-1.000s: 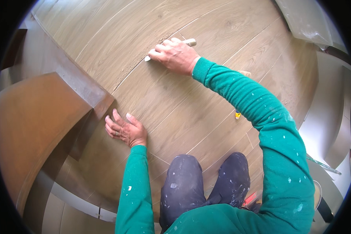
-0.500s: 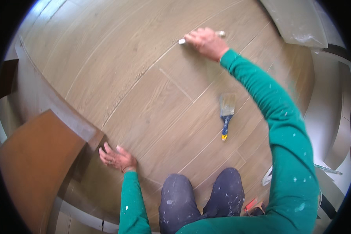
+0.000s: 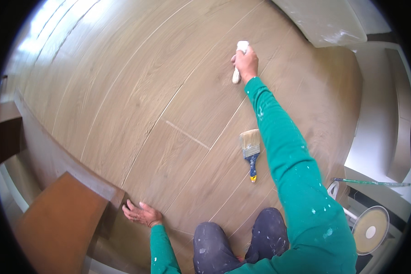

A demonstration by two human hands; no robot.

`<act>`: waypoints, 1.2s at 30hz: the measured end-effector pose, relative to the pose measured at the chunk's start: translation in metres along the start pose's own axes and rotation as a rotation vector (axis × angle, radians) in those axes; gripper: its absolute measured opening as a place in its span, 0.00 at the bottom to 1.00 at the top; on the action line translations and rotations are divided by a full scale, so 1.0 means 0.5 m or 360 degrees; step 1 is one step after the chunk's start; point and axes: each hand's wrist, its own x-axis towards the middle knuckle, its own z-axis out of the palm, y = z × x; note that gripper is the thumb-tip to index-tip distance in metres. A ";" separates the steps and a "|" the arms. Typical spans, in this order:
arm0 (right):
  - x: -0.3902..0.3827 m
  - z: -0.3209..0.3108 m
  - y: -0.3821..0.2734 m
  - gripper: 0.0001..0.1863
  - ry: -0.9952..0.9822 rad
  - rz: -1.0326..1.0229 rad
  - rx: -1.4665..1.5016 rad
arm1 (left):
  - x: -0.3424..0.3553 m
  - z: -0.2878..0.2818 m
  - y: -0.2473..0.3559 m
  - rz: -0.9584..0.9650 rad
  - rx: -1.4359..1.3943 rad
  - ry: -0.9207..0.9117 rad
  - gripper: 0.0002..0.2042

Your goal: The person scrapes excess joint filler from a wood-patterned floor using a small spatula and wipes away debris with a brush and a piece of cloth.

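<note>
My right hand (image 3: 247,61) is closed around a white bar-shaped tool (image 3: 236,76), whose blunt white ends stick out on both sides of the fist. It is low over the wood-look planks (image 3: 187,109) near a pale seam; whether the tool touches them I cannot tell. Leaning on the surface with fingers spread, my left hand (image 3: 142,213) holds nothing, beside the corner of a raised brown edge board (image 3: 64,153). A flat paintbrush (image 3: 250,153) with pale bristles, a blue handle and a yellow tip lies between my knees and right hand, close to my right forearm.
An orange-brown panel (image 3: 61,223) stands at left. Clear plastic sheeting (image 3: 329,23) covers something at the far right. On the right are a thin green paint-spotted stick (image 3: 370,182) and a round beige disc with a white centre (image 3: 371,232). My knees (image 3: 211,246) rest at the front.
My right hand has turned the white tool from crosswise to nearly lengthwise and shifted slightly. The view has moved, so the brush and my left hand appear lower. My left hand stays by the corner.
</note>
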 end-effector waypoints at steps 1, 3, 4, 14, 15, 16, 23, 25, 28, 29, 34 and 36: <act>0.040 -0.007 0.017 0.14 0.0054 0.0256 0.0318 | 0.000 0.002 -0.005 -0.0007 0.0011 -0.0004 0.30; 0.100 -0.033 0.062 0.14 0.0274 0.0202 0.0268 | 0.003 0.003 -0.004 0.0024 0.0022 0.0005 0.30; 0.124 -0.044 0.081 0.14 0.0386 0.0180 0.0255 | 0.010 -0.002 -0.001 0.0040 0.0026 0.0016 0.31; 0.086 -0.012 0.102 0.14 0.0601 0.0011 -0.0173 | 0.085 -0.093 0.191 0.0518 -0.0420 -0.0426 0.25; 0.084 -0.018 0.095 0.14 0.0586 0.0050 -0.0174 | 0.129 -0.094 0.277 0.0789 -0.0639 -0.0435 0.25; 0.082 -0.018 0.085 0.14 0.0569 0.0087 -0.0165 | 0.205 -0.076 0.365 0.0889 -0.0669 -0.0257 0.26; 0.089 0.000 0.066 0.14 0.0517 0.0089 -0.0128 | 0.789 0.163 0.896 0.0794 -0.0618 0.0129 0.25; 0.091 0.000 0.074 0.14 0.0510 0.0117 -0.0136 | 0.808 0.203 0.941 0.0701 -0.0364 0.0090 0.26; 0.077 -0.007 0.079 0.13 0.0471 0.0176 -0.0110 | 0.800 0.235 0.943 0.0683 -0.0197 0.0053 0.28; 0.083 -0.009 0.076 0.14 0.0488 0.0137 -0.0097 | 0.805 0.233 0.947 0.0692 -0.0207 0.0075 0.29; 0.099 -0.020 0.111 0.09 0.0292 0.0311 0.0402 | 0.798 0.238 0.949 0.0711 -0.0137 0.0043 0.29; 0.118 -0.048 0.105 0.09 0.0166 0.0377 0.1008 | 0.802 0.231 0.949 0.0707 -0.0135 0.0048 0.30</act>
